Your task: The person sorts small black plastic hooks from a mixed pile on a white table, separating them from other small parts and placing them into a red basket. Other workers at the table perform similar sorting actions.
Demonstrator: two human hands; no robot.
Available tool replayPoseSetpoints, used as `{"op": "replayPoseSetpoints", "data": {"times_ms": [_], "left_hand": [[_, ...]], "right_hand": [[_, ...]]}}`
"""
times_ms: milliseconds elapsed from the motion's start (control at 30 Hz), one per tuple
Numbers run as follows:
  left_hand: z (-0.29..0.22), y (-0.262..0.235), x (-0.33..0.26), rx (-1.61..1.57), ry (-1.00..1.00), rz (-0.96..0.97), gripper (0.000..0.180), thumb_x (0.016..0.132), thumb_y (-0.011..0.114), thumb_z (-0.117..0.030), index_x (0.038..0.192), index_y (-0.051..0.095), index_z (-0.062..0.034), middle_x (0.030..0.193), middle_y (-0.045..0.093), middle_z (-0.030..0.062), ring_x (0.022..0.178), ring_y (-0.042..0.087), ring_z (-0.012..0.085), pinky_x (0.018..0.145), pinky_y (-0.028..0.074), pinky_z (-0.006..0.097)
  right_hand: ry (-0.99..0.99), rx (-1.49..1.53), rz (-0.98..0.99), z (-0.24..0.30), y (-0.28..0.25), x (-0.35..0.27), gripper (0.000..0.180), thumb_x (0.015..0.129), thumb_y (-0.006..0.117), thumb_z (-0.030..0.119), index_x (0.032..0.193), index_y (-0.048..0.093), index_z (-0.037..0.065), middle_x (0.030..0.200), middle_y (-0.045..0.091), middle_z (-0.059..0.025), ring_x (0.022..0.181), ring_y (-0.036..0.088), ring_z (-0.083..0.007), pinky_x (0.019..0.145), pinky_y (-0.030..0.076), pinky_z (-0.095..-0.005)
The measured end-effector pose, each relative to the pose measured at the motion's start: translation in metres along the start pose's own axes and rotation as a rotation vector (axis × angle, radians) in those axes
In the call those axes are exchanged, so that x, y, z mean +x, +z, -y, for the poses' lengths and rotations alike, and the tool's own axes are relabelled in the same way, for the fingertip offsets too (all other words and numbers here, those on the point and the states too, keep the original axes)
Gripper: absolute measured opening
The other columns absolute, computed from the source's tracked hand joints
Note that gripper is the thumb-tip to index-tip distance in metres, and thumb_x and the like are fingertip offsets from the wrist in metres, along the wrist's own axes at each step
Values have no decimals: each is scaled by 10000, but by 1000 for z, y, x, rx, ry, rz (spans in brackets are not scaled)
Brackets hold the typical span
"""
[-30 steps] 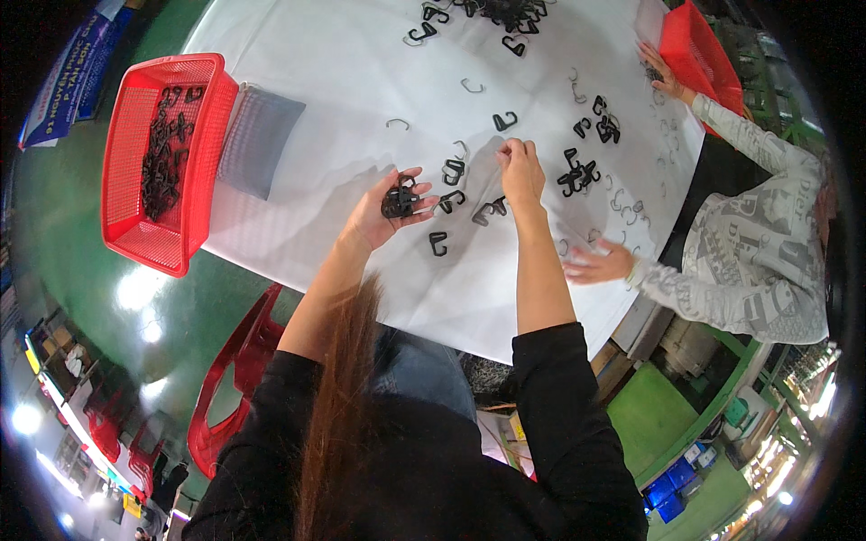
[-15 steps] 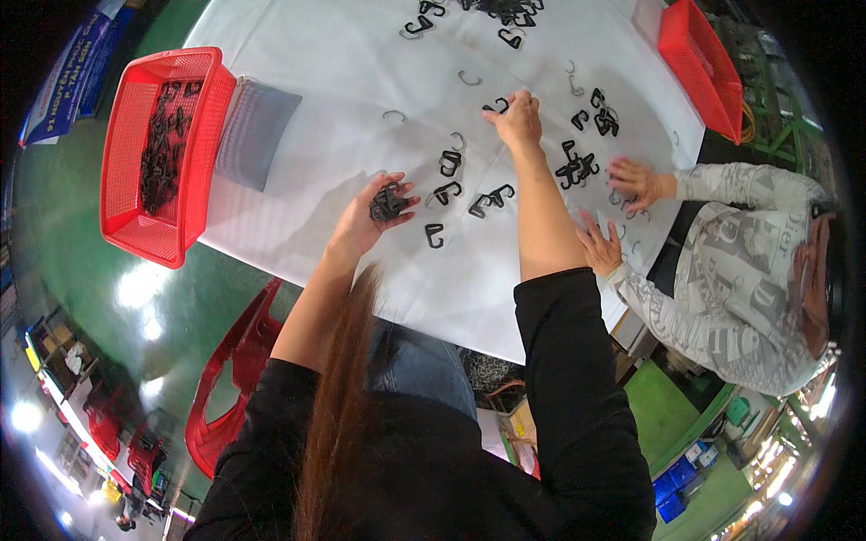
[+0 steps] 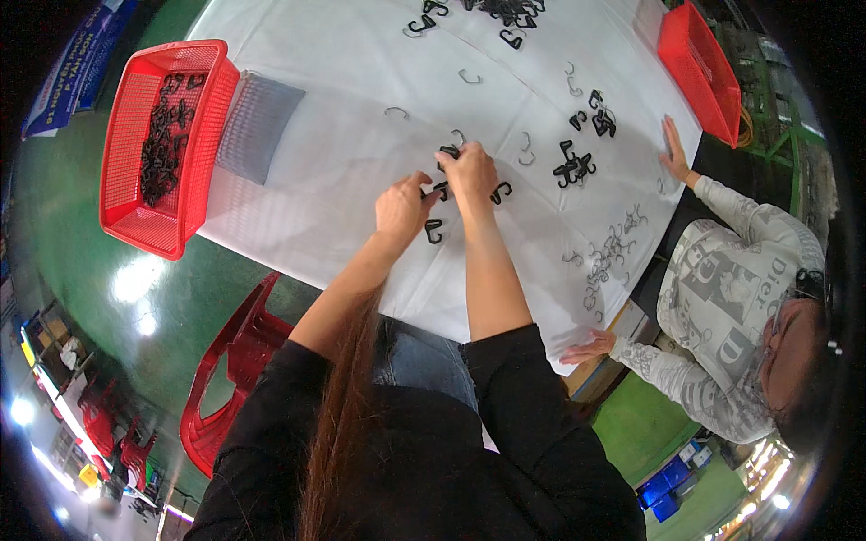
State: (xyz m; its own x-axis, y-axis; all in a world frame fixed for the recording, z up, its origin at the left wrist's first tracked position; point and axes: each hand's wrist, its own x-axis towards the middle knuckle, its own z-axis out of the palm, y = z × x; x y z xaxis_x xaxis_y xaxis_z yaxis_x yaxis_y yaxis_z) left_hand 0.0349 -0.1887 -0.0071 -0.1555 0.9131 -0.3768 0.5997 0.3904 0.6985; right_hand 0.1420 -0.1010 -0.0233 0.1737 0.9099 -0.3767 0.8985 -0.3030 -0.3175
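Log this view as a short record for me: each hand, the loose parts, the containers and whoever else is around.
Left hand: back upward, palm hidden; grip unclear
Right hand: fingertips at a black hook; pinching or only touching, unclear
Loose parts: black hooks in clusters and thin wire hooks on the white table
Left container: red basket with black hooks inside
Beside it: grey pouch
Right container: second red basket, table's far right edge
Co-worker: right side, patterned sleeves, hands apart

The clips (image 3: 575, 170) and basket (image 3: 207, 135) look plastic, the floor (image 3: 140, 279) glossy.
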Motion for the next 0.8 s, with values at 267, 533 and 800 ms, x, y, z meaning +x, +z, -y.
{"op": "replayPoseSetpoints", "data": {"times_ms": [267,533,800], "left_hand": [[-25,20,19,181,-45,136,287,725,703,-307,897,633,-89,835,659,81,801,637,248,686,501,363],[-4,-8,29,-21,-37,56,232,716,706,-287,835,661,-93,752,667,72,703,642,246,644,501,359],[-53,49,-5,143,120,76,288,749,709,-293,904,582,-87,839,645,98,809,628,276,679,478,405]], "right_hand": [[38,1246,587,-70,-96,-15,194,742,720,228,821,608,91,676,576,20,612,513,-75,520,373,-211],[60,230,119,-104,-74,-30,399,737,729,198,1060,517,102,892,612,-62,843,598,-217,669,453,-349],[-205,-53,-24,-109,-51,-21,420,700,749,196,1039,521,100,924,625,-102,842,594,-271,698,465,-380]]}}
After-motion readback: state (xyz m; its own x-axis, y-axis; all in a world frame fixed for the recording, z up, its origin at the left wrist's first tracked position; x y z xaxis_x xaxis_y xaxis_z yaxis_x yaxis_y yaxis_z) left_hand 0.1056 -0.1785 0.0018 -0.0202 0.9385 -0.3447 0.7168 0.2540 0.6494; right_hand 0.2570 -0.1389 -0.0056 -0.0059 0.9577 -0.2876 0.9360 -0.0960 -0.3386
